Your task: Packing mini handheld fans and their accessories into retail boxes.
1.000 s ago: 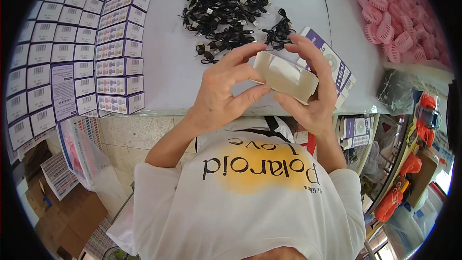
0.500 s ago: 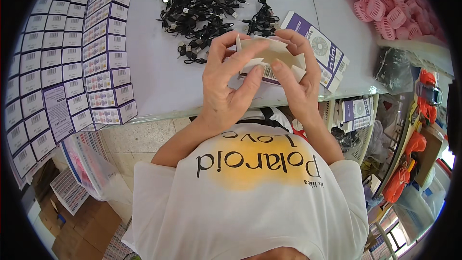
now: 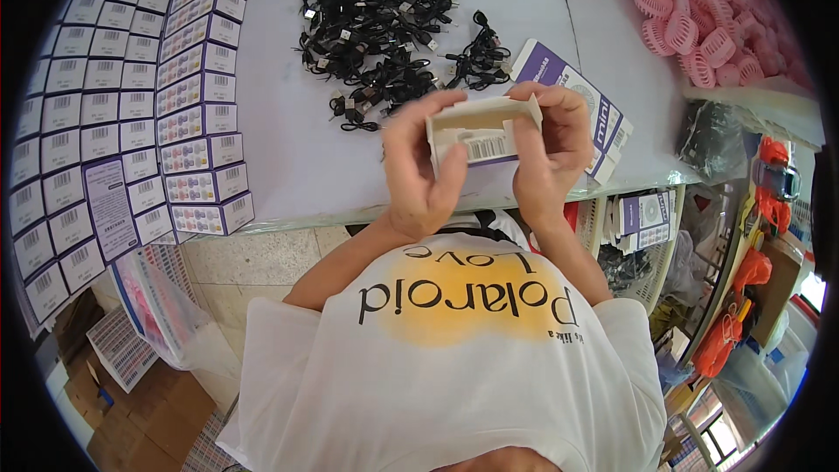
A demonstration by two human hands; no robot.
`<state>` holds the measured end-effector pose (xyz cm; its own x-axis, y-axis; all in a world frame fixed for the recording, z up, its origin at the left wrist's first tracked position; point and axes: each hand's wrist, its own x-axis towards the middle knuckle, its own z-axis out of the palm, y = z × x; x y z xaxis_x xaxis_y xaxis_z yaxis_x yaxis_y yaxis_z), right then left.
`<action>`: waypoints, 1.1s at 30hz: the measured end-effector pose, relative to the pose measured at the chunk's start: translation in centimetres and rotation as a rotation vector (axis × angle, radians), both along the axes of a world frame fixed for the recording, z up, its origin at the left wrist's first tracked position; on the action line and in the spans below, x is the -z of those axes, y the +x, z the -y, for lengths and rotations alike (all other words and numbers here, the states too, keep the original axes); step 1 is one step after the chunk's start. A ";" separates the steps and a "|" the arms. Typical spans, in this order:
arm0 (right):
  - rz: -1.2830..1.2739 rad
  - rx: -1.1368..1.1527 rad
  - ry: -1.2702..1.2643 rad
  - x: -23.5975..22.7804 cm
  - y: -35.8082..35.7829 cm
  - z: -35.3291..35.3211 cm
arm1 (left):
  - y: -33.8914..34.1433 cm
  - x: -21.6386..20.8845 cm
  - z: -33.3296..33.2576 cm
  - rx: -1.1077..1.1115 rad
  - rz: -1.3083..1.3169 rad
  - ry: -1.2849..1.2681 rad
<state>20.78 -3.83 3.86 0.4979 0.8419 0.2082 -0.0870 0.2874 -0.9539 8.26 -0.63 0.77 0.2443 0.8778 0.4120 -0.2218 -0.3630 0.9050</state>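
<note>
Between my two hands, above the table's near edge, is a small white-and-purple cardboard box (image 3: 483, 142) with a barcode on its near side. Its end is turned toward me, and the pale inside shows. My left hand (image 3: 423, 166) is slightly blurred, with its thumb against the near left corner and its fingers curled at the far side. My right hand (image 3: 551, 144) grips the right end, thumb on the near side, fingers wrapped round behind. Flat purple-and-white cartons (image 3: 612, 131) lie on the table just beyond my right hand.
A large heap of black USB cables (image 3: 376, 22) lies beyond my hands, with a smaller cable bunch (image 3: 481, 57) beside it. Stacked packed boxes (image 3: 114, 114) fill the left side. Pink round plastic parts (image 3: 699, 17) are piled at far right. A basket (image 3: 642, 218) stands below the table edge.
The box's raised flaps have been folded in, and its end now looks flat and squared. Both hands have shifted slightly nearer to me, still on the box.
</note>
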 end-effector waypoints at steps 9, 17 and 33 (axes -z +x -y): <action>0.362 0.132 0.158 2.1 2.3 0.7 | 0.5 2.8 -1.6 0.078 -0.215 0.408; 0.506 0.149 0.152 0.9 3.7 0.5 | 1.8 1.7 -2.4 0.129 -0.275 0.442; 0.649 -0.274 -0.247 -2.5 5.8 1.6 | 0.3 -0.9 -2.0 0.223 -0.213 0.079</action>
<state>26.60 -5.47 6.40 0.1051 0.9784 0.1778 0.4777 0.1072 -0.8720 8.57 1.35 1.69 0.5158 0.7598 0.3958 -0.1121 -0.3981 0.9105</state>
